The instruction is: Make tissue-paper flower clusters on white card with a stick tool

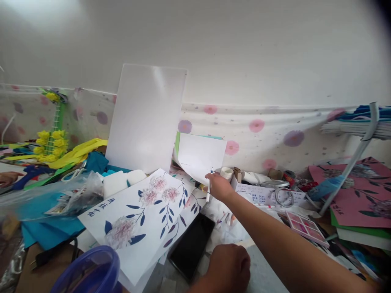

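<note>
My right hand (218,186) reaches out over the cluttered table, its fingers closed around a slim white pen (209,191). Just beyond the fingertips, a white sheet of paper (200,156) leans upright, its lower edge curling. Near the bottom centre, my left hand (228,266) is curled into a fist; whatever may be inside is hidden. Beside that fist lies a black phone (192,246). Further left, a white sheet with pale pink flowers and dark leaves (139,217) overlaps a similar sheet.
A large white board (148,118) leans against the wall. Paper cups (226,173) and a pink palette (307,228) lie right of centre. A purple basket (88,272) stands at the front left. Another person's hand (9,179) shows at the far left.
</note>
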Demonstrator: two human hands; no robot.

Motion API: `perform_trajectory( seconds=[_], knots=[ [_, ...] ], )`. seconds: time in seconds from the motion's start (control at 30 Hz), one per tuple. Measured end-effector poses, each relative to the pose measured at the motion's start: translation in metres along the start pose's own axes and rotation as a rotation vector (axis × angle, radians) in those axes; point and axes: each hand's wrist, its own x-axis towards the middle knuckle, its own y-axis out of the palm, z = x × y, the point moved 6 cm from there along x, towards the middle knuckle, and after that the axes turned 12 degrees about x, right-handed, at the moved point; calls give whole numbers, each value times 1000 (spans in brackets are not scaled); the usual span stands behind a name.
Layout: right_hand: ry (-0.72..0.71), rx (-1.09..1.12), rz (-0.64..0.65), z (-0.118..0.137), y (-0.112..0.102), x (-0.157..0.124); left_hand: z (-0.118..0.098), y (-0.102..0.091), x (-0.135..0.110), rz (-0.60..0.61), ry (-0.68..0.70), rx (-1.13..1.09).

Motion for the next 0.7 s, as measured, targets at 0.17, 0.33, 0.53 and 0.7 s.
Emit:
perform_trajectory(
  seconds=[0.17,0.33,0.53,0.7],
  knots=[
    [-12,-229,82,-3,31,22,3,-6,2,-1,-12,9],
    [32,-306,44,-8,13,35,9,-9,5,17,-49,-30],
    [95,-272,-268,-25,-92,29,19,-15,2,-126,-77,-148],
    [107,-168,-587,-45,-188,-42,33,-24,1,-337,-137,-425]
  ],
)
